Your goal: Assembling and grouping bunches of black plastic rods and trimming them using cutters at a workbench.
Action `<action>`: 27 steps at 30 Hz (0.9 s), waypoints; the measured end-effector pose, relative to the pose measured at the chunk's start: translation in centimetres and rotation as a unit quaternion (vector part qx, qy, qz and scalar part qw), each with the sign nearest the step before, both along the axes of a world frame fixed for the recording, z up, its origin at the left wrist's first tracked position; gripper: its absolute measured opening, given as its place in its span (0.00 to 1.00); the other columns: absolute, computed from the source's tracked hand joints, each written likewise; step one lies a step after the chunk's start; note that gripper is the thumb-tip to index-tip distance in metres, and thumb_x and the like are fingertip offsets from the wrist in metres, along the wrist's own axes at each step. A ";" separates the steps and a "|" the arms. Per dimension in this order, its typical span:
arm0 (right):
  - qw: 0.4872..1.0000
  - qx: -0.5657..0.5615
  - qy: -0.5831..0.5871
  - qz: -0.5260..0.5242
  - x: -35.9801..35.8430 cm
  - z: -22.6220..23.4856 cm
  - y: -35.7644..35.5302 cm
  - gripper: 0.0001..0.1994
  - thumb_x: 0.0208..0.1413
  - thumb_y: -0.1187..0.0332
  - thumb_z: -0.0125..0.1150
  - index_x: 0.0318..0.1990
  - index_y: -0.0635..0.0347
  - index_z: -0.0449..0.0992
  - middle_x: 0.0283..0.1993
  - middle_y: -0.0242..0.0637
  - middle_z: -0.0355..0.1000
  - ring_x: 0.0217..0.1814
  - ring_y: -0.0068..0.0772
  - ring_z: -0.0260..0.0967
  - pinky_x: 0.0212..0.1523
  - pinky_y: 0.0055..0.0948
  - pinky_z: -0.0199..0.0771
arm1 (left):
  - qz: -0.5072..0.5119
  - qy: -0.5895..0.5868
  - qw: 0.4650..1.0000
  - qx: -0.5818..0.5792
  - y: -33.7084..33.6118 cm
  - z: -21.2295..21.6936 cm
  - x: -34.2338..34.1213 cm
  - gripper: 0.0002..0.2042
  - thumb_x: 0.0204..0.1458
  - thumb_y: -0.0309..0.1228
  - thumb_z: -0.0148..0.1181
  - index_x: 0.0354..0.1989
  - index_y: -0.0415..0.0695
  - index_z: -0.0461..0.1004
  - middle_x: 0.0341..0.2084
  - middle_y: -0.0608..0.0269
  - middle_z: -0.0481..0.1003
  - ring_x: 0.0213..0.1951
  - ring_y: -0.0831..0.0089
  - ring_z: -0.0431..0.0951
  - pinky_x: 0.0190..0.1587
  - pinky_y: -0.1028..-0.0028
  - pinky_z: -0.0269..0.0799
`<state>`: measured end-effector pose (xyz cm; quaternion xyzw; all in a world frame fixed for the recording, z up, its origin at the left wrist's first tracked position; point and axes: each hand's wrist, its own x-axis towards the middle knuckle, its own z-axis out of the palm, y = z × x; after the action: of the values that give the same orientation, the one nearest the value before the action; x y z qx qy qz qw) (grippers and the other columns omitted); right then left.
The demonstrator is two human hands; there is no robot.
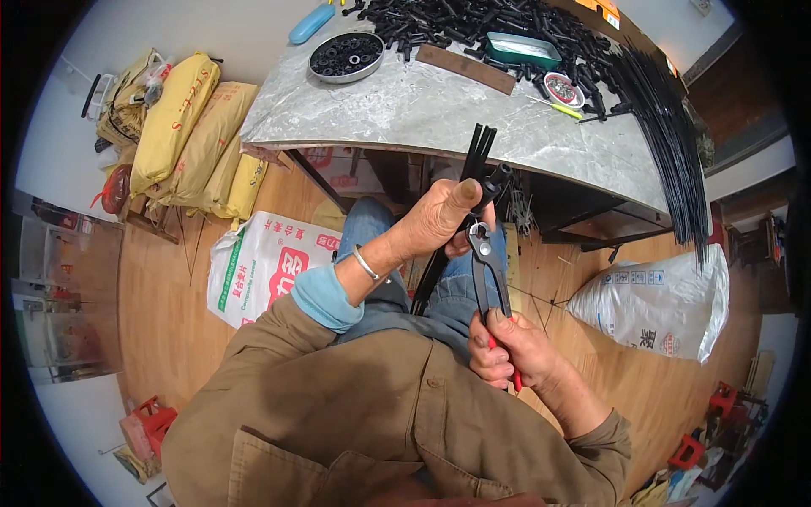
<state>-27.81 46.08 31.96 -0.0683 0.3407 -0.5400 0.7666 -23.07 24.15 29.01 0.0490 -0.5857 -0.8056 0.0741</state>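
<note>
Left hand (443, 211): fingers curled around a bundle of thin black rods (480, 148), thumb pressed along a black cylindrical fitting (498, 179); the fingertips behind are partly hidden, so their exact contact cannot be told. Right hand (515, 346): fingers wrapped around the red handles of a pair of pliers (492, 275), thumb lying along them. The plier head points away from the right fingers and stands just beside the left fingertips, at what appears to be a small bright metal ring (477, 228); whether the jaws bite fully on it cannot be confirmed. The rods project beyond the left fingers toward the table (355, 106) and run back below them between the knees. Well beyond both hands lie a pile of black parts (473, 24) and a round dish (346, 57) of small black pieces. Step in hand, as judged: working the ring at the fitting with the pliers. The next move would call for a steady left hold, the plier tips seated squarely, and a controlled right squeeze; slipping toward the left fingertips is the risk.
</note>
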 end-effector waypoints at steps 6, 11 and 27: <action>0.999 -0.002 -0.040 0.005 -1.2 -0.6 0.5 0.19 0.62 0.49 0.47 0.33 0.57 0.64 0.16 0.25 0.51 0.13 0.18 0.48 0.12 0.22 0.49 | -0.042 -0.008 0.999 0.027 -0.6 0.3 -0.4 0.36 0.50 0.67 0.43 0.24 0.38 0.71 0.08 0.71 0.59 0.10 0.82 0.59 0.13 0.80 0.56; 0.930 -0.081 0.347 0.095 -3.4 1.8 -1.0 0.11 0.61 0.65 0.48 0.39 0.64 0.71 0.20 0.34 0.66 0.18 0.25 0.62 0.19 0.24 0.63 | 0.103 -0.050 0.991 0.072 -2.5 -1.9 -1.6 0.34 0.53 0.65 0.42 0.28 0.38 0.67 0.08 0.69 0.58 0.09 0.81 0.58 0.13 0.79 0.55; 0.352 0.198 0.911 -0.086 -32.8 -1.2 -19.2 0.13 0.50 0.57 0.60 0.37 0.54 0.79 0.36 0.49 0.75 0.41 0.53 0.72 0.41 0.46 0.70 | 0.143 -0.060 0.987 0.051 -4.3 -4.1 -3.7 0.32 0.55 0.62 0.44 0.32 0.37 0.67 0.12 0.68 0.63 0.13 0.81 0.63 0.16 0.80 0.58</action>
<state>-60.61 26.88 30.73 -0.3350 0.9308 -0.1263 -0.0739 -26.73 19.86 24.89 0.1848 -0.5344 -0.8109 0.1506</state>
